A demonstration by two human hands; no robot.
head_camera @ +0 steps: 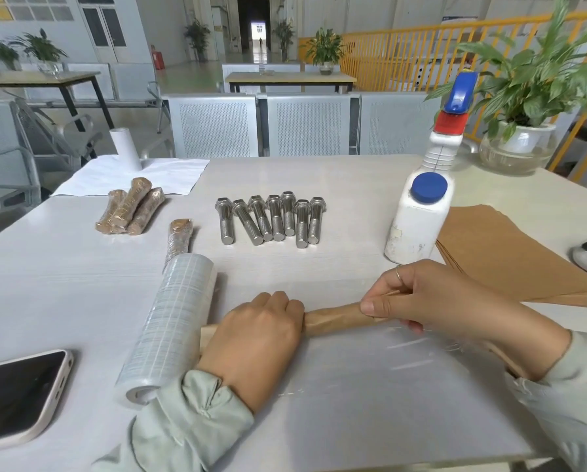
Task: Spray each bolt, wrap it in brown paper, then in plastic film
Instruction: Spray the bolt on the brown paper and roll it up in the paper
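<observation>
Head view: I see the paper-wrapped bolt [336, 318] lying between both hands.
Left hand [258, 335]: fingers curled over its left end.
Right hand [431, 298]: pinching its right end.

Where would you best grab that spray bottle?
By the ribbed neck of the spray bottle, under the red collar. It stands upright behind a white jar, so come from the right side, where nothing blocks it; the neck is narrow enough for a hand to curl round.
</observation>
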